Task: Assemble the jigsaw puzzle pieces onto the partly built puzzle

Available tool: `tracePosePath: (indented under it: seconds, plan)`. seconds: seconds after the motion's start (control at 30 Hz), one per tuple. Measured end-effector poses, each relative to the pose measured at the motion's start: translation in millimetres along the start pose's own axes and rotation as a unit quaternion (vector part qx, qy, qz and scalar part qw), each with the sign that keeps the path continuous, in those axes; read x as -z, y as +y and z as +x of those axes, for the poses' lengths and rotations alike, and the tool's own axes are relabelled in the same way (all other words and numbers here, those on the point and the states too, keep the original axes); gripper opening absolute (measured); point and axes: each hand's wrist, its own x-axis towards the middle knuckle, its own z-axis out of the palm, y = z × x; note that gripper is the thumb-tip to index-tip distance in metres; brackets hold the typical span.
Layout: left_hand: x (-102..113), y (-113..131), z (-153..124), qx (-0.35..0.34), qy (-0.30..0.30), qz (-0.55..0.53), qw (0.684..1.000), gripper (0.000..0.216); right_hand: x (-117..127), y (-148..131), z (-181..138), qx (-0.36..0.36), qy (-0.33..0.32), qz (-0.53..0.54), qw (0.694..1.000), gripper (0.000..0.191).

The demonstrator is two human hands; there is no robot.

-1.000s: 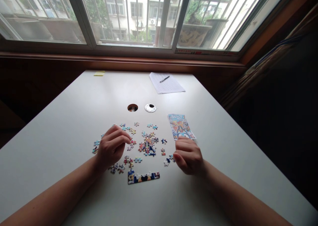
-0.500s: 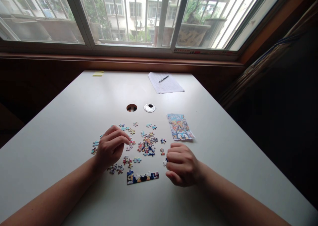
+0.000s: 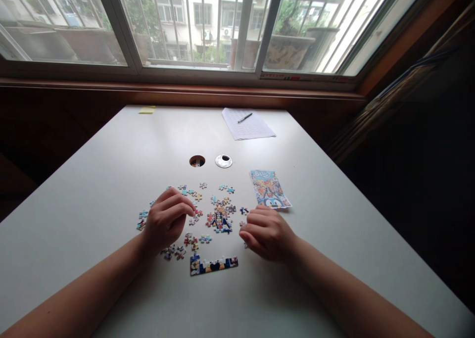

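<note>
My left hand [image 3: 166, 219] is curled with its fingers together, over the left part of the scattered jigsaw pieces [image 3: 193, 241]; whether it holds anything is hidden. My right hand [image 3: 267, 231] is also curled, its fingertips at a small jigsaw piece [image 3: 242, 224] that it partly covers. What lies inside its fingers does not show. Between the hands sits a joined cluster of jigsaw pieces [image 3: 219, 218] with a dark blue and orange picture. Nearer to me lies a joined strip of puzzle [image 3: 214, 266], with a taller corner on its left.
A picture card [image 3: 269, 187] lies beyond my right hand. Farther back are a round metal cover [image 3: 223, 161], a cable hole [image 3: 197, 161], paper sheets [image 3: 252, 127] with a pen [image 3: 245, 118], and yellow sticky notes [image 3: 147, 110]. A barred window stands behind the white table [image 3: 92, 179].
My right hand has moved away from me and slightly left, now partly covering a loose piece and the lower edge of the card. My left hand has stayed in place.
</note>
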Motion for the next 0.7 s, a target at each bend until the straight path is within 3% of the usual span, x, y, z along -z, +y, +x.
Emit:
tracePosePath:
  seconds: [0.17,0.47,0.7]
  plan:
    - [0,0,0,-0.001,-0.001,-0.002,1.000,0.027,-3,12,1,-0.112,0.012,0.031,0.993,0.020]
    - [-1,-2,-2,0.004,-0.011,-0.011,1.000,0.028,-9,13,2,-0.235,-0.052,0.007,0.971,0.046]
    - [-2,-2,-2,0.004,-0.017,-0.013,1.000,0.028,-11,14,3,-0.233,-0.066,-0.020,0.970,0.049]
